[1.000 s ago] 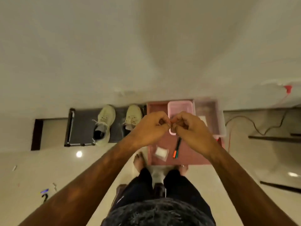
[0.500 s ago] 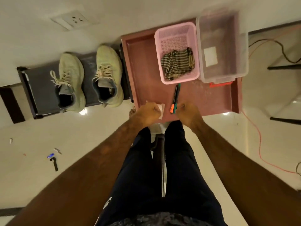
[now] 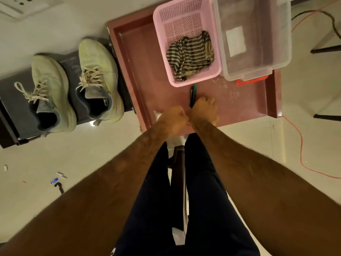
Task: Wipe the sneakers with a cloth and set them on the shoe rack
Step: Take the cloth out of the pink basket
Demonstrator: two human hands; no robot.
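Left hand (image 3: 172, 117) and right hand (image 3: 203, 109) are dropping to the worktop (image 3: 144, 71) before the basket (image 3: 160, 43), curled, grasp untellable; the cloth (image 3: 190, 52) inside is waiting untouched.

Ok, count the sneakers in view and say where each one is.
2. The left sneaker sits on the dark shoe rack; the right sneaker sits beside it on the same rack, next to the red table. No others show.

1. Pale wall (image 3: 64, 19) with a socket plate (image 3: 20, 4), far beyond the left hand (image 3: 171, 117).
2. Glossy cream floor tiles (image 3: 73, 156) left of it; an orange cable (image 3: 301, 148) trails right of the right hand (image 3: 203, 109).
3. Reddish low table (image 3: 140, 61) beneath both hands.
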